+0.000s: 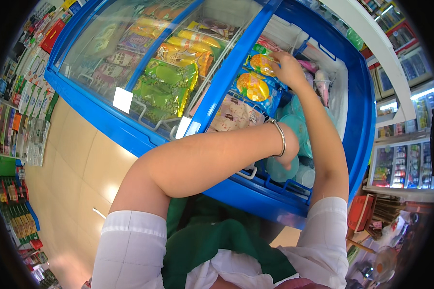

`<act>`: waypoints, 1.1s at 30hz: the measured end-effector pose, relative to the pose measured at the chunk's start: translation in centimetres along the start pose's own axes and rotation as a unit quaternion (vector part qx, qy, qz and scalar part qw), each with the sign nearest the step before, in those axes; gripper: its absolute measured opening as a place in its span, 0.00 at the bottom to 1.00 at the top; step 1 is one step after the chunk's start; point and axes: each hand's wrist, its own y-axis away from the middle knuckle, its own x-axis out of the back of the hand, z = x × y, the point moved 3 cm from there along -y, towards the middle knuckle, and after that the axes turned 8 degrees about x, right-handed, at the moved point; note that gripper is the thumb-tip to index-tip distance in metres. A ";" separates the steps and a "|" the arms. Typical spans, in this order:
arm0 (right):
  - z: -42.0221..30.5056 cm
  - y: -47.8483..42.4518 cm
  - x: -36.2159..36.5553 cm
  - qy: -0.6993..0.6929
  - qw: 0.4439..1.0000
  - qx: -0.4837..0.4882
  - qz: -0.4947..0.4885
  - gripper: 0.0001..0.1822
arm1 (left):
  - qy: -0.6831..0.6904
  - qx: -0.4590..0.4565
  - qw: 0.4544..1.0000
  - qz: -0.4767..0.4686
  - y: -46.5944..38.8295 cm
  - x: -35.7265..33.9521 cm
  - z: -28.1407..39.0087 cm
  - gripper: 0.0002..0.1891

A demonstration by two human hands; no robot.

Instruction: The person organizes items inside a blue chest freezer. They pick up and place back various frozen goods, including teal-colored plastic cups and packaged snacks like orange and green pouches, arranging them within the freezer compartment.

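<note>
Both my hands reach into the open right part of a blue chest freezer (365,119). My right hand (288,68) is at the far side, its fingertips at the edge of a blue-and-yellow ice cream packet (262,64); whether they grip it I cannot tell. A similar packet (253,86) lies nearer. My left hand (290,144), below a silver bangle (280,139), hangs over teal lidded tubs (282,168), and its fingers are mostly hidden. Pale pink packets (235,113) lie left of it. Wrapped cones (322,83) stand at the freezer's right wall.
A sliding glass lid (94,54) covers the left part, with green packets (166,86) and yellow corn-shaped ice creams (195,39) in wire baskets under it. A blue frame bar (235,65) crosses the freezer. Stocked shelves (32,79) stand left, drinks fridges (401,166) right.
</note>
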 end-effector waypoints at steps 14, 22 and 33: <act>2.1 -2.2 -3.4 -0.129 0.978 0.031 -0.164 0.29 | 0.044 0.019 0.999 0.019 0.0 -0.2 -0.6 0.24; 7.3 -6.9 -6.6 0.077 0.992 -0.054 -0.079 0.30 | 0.059 0.025 0.998 0.017 -0.5 -0.7 -0.3 0.19; 8.9 -5.3 -0.1 0.025 0.988 -0.152 -0.028 0.33 | 0.038 0.038 0.996 0.068 -0.1 0.3 -0.7 0.18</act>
